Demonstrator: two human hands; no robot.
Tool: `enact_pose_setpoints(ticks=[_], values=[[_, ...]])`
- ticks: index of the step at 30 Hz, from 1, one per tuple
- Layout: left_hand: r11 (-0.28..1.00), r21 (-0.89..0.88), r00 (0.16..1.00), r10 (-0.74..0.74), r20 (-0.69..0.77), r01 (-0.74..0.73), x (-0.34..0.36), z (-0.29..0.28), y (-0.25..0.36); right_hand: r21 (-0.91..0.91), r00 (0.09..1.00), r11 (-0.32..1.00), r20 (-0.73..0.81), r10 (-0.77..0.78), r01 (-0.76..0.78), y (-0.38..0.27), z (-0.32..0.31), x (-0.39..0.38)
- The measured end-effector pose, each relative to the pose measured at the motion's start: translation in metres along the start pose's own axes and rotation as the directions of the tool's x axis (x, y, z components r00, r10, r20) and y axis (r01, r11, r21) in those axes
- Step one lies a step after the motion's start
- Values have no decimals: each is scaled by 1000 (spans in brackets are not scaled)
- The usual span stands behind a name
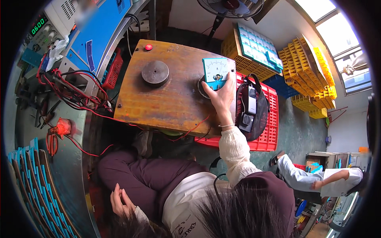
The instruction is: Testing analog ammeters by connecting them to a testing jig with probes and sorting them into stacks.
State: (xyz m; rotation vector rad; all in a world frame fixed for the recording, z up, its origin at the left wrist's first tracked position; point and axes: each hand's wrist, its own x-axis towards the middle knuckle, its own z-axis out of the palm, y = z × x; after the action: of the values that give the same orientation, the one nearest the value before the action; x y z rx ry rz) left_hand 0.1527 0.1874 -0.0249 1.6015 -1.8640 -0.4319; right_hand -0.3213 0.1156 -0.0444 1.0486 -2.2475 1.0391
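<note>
The teal panel meter [215,73] stands propped on a dark round disc at the right side of the worn wooden bench [158,103], near the edge; a nudge could tip it into the red crate [266,131]. The right hand [223,97] grips its lower corner, fingers partly curled. The left hand [120,200] rests loosely open on the lap, holding nothing.

The tabletop [158,103] is mostly bare in front — only a round metal disc [155,73] (left of centre), a red button [148,47] and red wires [79,99] obstruct.
</note>
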Motion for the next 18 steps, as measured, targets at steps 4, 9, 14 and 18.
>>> enact_pose_setpoints(ticks=[4, 9, 14, 18], values=[[998, -7, 998, -66, 13, 66, 17, -4, 20, -1, 999, 1000, 33, -2, 2, -7, 0, 1], [996, -79, 994, -37, 108, 46, 24, 6, 33, 40, 995, 999, 97, -25, 21, -3, -1, 4], [994, -99, 983, -17, 184, 35, 21, 12, 20, 51, 993, 996, 92, -79, 74, 0, -8, 13], [991, -131, 988, -5, 155, 26, 19, 21, 19, -17, 994, 998, 87, -65, 67, 7, -21, 18]])
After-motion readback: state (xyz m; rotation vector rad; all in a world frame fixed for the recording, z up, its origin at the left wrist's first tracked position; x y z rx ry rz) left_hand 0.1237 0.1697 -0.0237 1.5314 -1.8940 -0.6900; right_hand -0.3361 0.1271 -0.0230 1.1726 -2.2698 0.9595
